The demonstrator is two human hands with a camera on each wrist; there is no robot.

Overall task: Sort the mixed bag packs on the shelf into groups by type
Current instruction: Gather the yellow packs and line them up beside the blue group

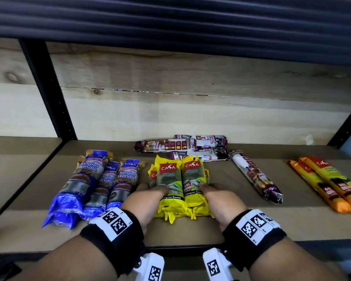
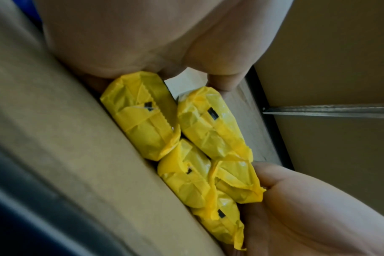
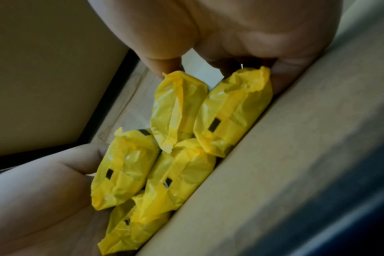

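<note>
The left hand (image 1: 145, 196) and right hand (image 1: 221, 197) clamp the yellow packs (image 1: 178, 185) between them on the shelf (image 1: 231, 226). Blue packs (image 1: 95, 183) lie just left of the left grip; purple packs (image 1: 182, 145) beyond; orange packs (image 1: 328, 183) far right.

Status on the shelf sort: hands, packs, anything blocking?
Left hand and right hand clasp the yellow packs from both sides. Stack rests on shelf. Blue packs close on left; one purple pack lies apart.
</note>
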